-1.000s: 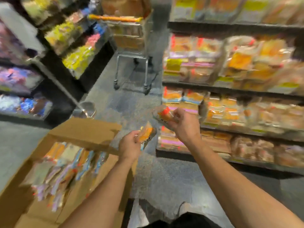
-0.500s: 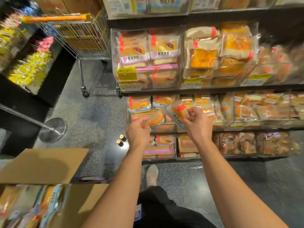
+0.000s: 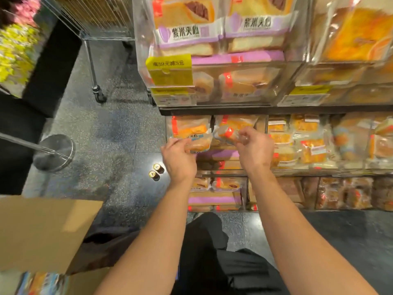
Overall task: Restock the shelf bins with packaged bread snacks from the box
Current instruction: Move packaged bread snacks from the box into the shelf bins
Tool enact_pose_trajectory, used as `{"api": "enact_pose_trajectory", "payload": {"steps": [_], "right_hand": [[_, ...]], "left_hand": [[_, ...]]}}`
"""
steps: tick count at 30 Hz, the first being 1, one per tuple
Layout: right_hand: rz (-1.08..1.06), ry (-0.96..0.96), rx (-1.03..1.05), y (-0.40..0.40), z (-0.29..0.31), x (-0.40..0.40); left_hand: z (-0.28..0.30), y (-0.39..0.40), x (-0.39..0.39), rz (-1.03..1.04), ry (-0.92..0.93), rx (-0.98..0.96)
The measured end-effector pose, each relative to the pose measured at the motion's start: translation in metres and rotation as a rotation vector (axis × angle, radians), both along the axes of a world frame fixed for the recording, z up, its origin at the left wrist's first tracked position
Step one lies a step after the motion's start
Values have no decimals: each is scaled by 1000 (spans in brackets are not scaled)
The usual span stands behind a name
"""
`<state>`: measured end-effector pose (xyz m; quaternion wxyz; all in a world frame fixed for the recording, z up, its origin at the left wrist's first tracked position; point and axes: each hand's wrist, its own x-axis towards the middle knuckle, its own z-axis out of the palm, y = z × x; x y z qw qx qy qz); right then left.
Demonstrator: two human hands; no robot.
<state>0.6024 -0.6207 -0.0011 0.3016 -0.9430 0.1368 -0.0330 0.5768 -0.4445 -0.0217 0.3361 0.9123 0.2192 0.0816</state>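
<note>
Head view shows both hands moved up from the box (image 3: 49, 228) to the shelf bin (image 3: 212, 124), left hand (image 3: 178, 158) gripping one bread snack (image 3: 198, 143), right hand (image 3: 254, 149) gripping another snack (image 3: 226, 134), so placing is near.

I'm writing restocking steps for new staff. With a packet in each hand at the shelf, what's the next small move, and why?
Probably ease the left hand's packet forward into the middle-shelf bin: it already sits at that bin's front. The right hand's packet can follow.

Both bare arms reached forward to mid-frame, left hand (image 3: 178, 159) and right hand (image 3: 254, 149) side by side, fingers pinched closed, knuckles up.
</note>
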Motion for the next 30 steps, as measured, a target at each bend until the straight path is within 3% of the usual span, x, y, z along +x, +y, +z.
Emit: {"api": "enact_pose_trajectory", "payload": {"steps": [7, 14, 17, 20, 25, 28, 30], "right_hand": [[-64, -105, -153, 9, -26, 15], [-149, -49, -238, 21, -39, 26], [-195, 34, -187, 16, -59, 27], [-261, 26, -109, 15, -67, 29], [-159, -240, 58, 19, -70, 39], [-95, -229, -207, 19, -65, 35], [-87, -271, -251, 23, -57, 21]], "left_hand": [[-23, 3, 18, 20, -128, -13], [-33, 9, 2, -60, -320, 81], [-33, 6, -10, -20, -256, 113], [-29, -5, -9, -87, -113, 4], [-35, -10, 12, -99, 188, -145], [-33, -11, 22, -53, 212, -176], [-31, -12, 22, -54, 226, -174]]}}
